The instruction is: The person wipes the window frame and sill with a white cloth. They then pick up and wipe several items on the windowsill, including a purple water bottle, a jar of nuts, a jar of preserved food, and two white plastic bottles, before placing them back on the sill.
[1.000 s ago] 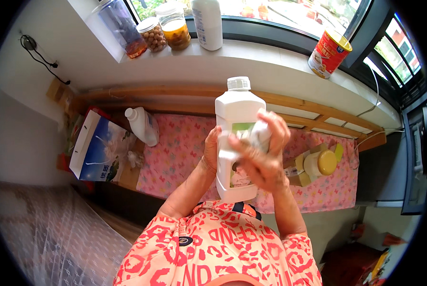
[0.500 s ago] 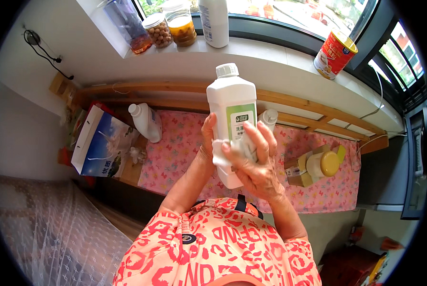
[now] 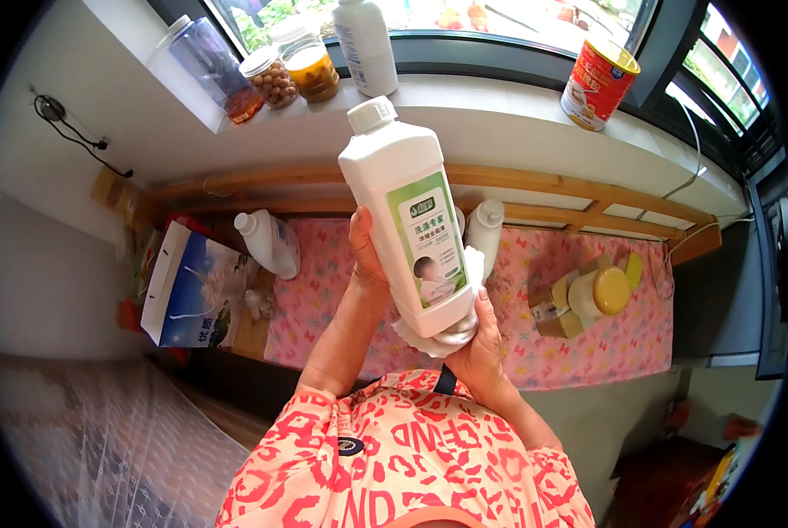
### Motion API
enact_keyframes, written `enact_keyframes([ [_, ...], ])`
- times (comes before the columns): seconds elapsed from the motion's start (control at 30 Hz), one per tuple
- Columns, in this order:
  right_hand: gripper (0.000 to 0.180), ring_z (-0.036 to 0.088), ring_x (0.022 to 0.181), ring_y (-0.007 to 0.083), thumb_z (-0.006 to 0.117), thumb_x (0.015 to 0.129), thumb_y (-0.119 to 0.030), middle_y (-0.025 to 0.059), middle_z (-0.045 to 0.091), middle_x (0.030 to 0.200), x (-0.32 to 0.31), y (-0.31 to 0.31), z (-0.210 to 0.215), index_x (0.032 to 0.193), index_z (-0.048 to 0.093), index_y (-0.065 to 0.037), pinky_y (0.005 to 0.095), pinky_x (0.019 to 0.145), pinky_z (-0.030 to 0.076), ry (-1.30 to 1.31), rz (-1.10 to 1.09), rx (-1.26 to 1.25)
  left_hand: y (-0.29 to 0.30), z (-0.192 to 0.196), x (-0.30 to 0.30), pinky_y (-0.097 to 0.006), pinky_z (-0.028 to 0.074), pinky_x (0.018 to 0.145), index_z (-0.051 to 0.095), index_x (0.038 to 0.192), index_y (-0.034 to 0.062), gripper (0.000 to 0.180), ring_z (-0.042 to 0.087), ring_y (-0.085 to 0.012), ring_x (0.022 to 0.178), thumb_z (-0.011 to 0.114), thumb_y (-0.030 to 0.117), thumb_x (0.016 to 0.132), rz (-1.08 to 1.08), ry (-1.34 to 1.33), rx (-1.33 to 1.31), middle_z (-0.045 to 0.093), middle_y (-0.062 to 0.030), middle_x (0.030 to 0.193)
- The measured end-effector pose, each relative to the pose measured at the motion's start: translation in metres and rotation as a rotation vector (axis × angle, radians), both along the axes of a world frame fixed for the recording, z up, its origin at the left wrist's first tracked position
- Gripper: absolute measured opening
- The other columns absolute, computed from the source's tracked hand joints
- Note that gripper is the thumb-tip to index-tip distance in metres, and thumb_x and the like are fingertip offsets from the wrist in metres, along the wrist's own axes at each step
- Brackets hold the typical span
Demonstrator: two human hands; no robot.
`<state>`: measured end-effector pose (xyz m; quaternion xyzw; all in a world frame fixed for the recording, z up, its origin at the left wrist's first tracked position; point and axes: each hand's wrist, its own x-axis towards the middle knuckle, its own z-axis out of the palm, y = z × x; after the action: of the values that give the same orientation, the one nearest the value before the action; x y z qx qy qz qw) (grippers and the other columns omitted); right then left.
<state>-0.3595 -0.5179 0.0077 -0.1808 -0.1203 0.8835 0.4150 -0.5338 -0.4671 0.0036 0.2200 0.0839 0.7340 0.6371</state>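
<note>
White bottle (image 3: 414,224) upright, tilted; left hand (image 3: 365,255) grips its side, right hand (image 3: 475,339) presses white cloth (image 3: 451,337) under base.

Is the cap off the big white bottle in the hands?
No, the white cap sits on top of the big white bottle, which the left hand holds.

Bare pink cloth (image 3: 341,290) lay open in the middle, between a fallen bottle (image 3: 271,244) at left and boxes (image 3: 554,310) at right.

A green-and-white label (image 3: 427,239) fronts the raised white bottle (image 3: 407,211); a blue-white bag (image 3: 189,286) stands left.
</note>
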Motion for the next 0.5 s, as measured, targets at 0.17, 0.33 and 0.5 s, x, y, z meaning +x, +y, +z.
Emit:
enact_keyframes([
  [0.17, 0.049, 0.058, 0.108, 0.0283, 0.03, 0.098, -0.04, 0.0114, 0.059, 0.12, -0.013, 0.009, -0.012, 0.129, 0.047, -0.006, 0.0448, 0.096, 0.046, 0.17, 0.013, -0.148, 0.004, -0.012, -0.001, -0.041, 0.052, 0.086, 0.049, 0.129, 0.0069, 0.072, 0.059, -0.0254, 0.105, 0.062, 0.056, 0.078, -0.001, 0.057, 0.031, 0.058, -0.0112, 0.121],
  [0.33, 0.06, 0.061, 0.103, 0.0283, 0.024, 0.095, -0.05, 0.011, 0.06, 0.117, -0.018, 0.018, -0.002, 0.127, 0.048, -0.006, 0.0451, 0.091, 0.05, 0.228, 0.02, -0.041, -0.005, -0.011, 0.003, -0.04, 0.048, 0.092, 0.046, 0.131, 0.0078, 0.072, 0.056, -0.0248, 0.11, 0.063, 0.054, 0.079, 0.106, 0.188, -0.001, 0.057, -0.0103, 0.122],
  [0.5, 0.067, 0.061, 0.104, 0.0271, 0.024, 0.092, -0.056, 0.0102, 0.061, 0.116, -0.015, 0.021, -0.012, 0.128, 0.047, -0.005, 0.0425, 0.091, 0.051, 0.108, -0.114, 0.038, -0.003, 0.009, 0.014, -0.038, 0.049, 0.091, 0.041, 0.133, 0.0061, 0.065, 0.057, -0.0239, 0.109, 0.065, 0.041, 0.083, 0.204, 0.241, -0.101, 0.055, -0.0097, 0.123],
])
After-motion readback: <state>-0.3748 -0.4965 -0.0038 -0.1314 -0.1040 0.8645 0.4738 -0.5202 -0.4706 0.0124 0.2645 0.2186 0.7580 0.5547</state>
